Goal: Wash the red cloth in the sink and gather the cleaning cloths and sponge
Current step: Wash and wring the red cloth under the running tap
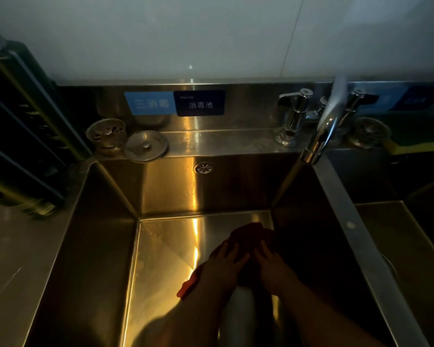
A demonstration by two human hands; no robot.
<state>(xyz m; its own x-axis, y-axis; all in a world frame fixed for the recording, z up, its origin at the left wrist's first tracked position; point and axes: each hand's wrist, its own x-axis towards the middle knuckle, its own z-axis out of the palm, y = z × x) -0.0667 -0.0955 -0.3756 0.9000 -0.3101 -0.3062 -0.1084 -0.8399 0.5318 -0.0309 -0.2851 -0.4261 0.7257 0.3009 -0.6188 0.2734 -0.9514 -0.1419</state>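
Low in sink [186, 191], left hand [226, 257] presses red cloth [248, 234], fingers spread; right hand [271, 265] touches it, grip unclear. Advice: knead under tap [321, 136].

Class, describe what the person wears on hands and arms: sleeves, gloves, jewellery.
The left hand and right hand are ungloved. Both forearms are sleeveless as far as the frame shows. No watch or ring shows, though the light is dim.
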